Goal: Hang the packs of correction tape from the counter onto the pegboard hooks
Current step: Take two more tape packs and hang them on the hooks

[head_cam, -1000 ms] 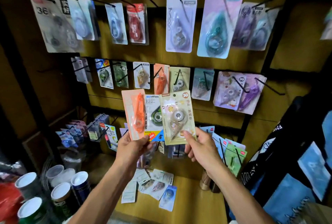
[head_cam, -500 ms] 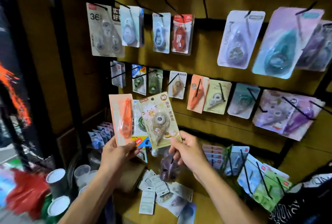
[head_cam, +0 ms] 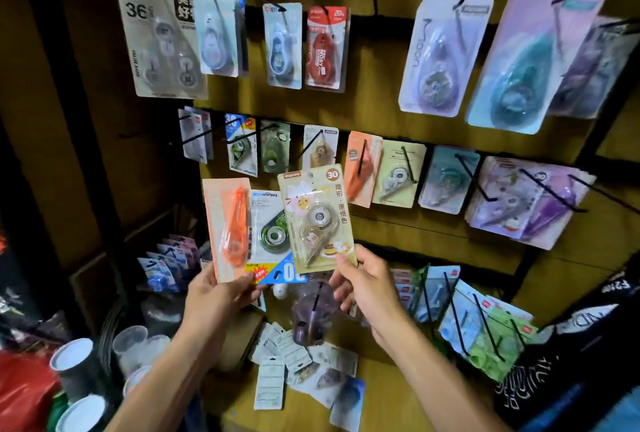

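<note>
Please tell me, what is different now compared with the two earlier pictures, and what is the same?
The right hand has drawn the beige pack a little up and right, tilted, away from the two packs in the left hand. The view has swung left. Same grips: left holds the orange pack and blue-edged pack; none hung.

A brown board wall fills the view ahead, crossed by dark rails and framed at the left by a black upright. Below it runs a yellowish wooden counter. Down in the left corner stand white-lidded cans beside something red. Dark printed cloth hangs at the right. The light is dim and warm.
</note>
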